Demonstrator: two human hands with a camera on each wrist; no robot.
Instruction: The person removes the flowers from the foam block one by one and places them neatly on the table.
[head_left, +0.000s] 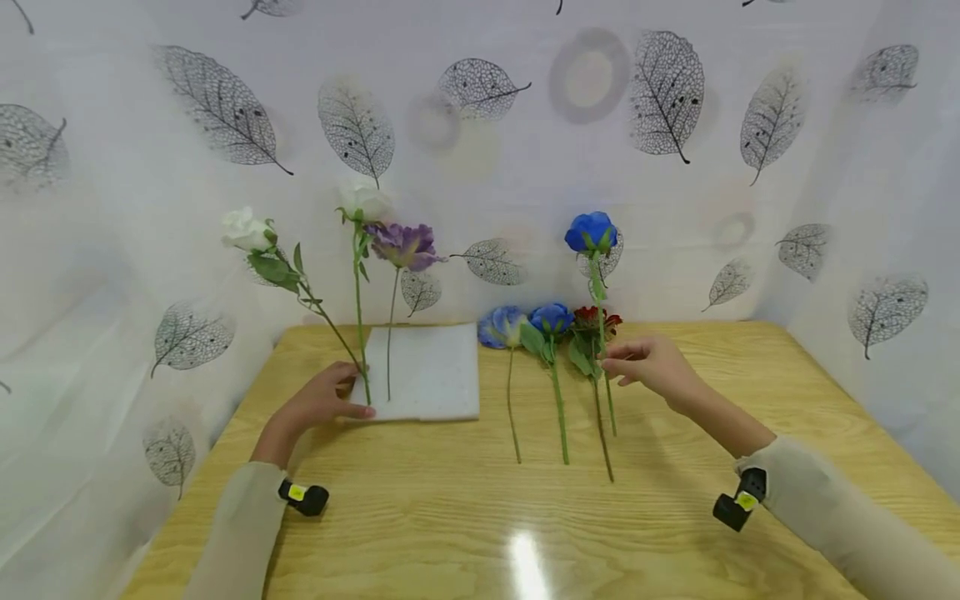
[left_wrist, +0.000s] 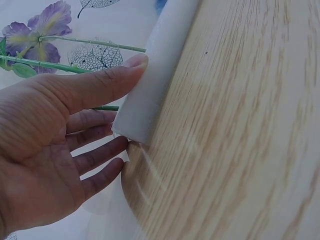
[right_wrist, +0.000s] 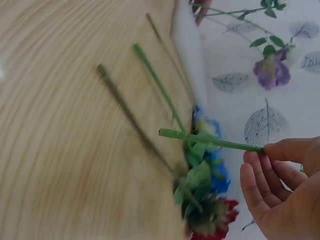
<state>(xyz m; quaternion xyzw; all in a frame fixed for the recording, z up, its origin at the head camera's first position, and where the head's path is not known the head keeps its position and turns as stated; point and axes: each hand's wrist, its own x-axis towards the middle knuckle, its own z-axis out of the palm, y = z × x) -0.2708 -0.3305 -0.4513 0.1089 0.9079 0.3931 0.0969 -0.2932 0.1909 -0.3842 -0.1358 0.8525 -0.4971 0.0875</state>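
My left hand [head_left: 318,396] grips the near left corner of a white foam block [head_left: 438,375], thumb along its front face and fingers by its left side. Two white roses [head_left: 246,230] [head_left: 363,202] and a purple flower [head_left: 405,247] stand in the foam, the leftmost rose leaning left. Above the table on the right, my right hand [head_left: 656,367] pinches the green stem of a blue rose [head_left: 592,232], held upright with its bloom on top. In the right wrist view, the cut end of this stem [right_wrist: 210,141] points away from the fingers.
Right of the foam lie a pale blue flower [head_left: 502,327], a blue rose [head_left: 552,319] and a red flower [head_left: 592,319], stems toward me. They rest on a wooden table [head_left: 420,517]. A leaf-printed white curtain [head_left: 487,167] hangs behind it and along the sides.
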